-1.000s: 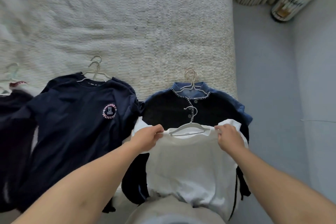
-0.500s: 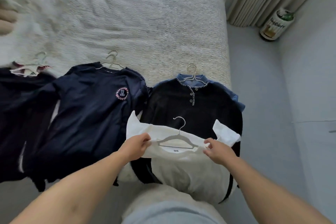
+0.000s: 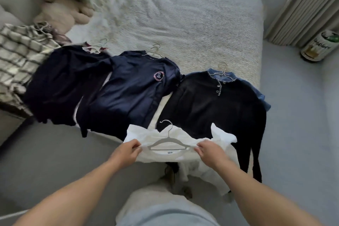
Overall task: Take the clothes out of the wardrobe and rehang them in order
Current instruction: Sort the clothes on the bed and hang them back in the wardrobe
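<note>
A white T-shirt (image 3: pixel 183 158) on a pale hanger (image 3: pixel 166 143) is held up at the near edge of the bed (image 3: pixel 192 29). My left hand (image 3: pixel 128 149) pinches its left shoulder and my right hand (image 3: pixel 208 152) pinches its right shoulder. Behind it, lying on hangers across the bed, are a black buttoned top (image 3: pixel 207 104) over a blue denim shirt (image 3: pixel 264 99), a navy sweatshirt with a round pink logo (image 3: pixel 132 93), and a dark garment (image 3: pixel 60 82) further left.
A plaid shirt (image 3: pixel 20 57) lies at the bed's left side, below pillows and a cream plush item (image 3: pixel 60 13). Grey floor runs along the right, with curtains (image 3: pixel 302 5) and a printed cylindrical bin (image 3: pixel 321 46) at the far right.
Both hands have drawn the white T-shirt back toward me, off the black top and past the bed's near edge. The view has widened as my head rose, showing the plaid shirt and pillows.
</note>
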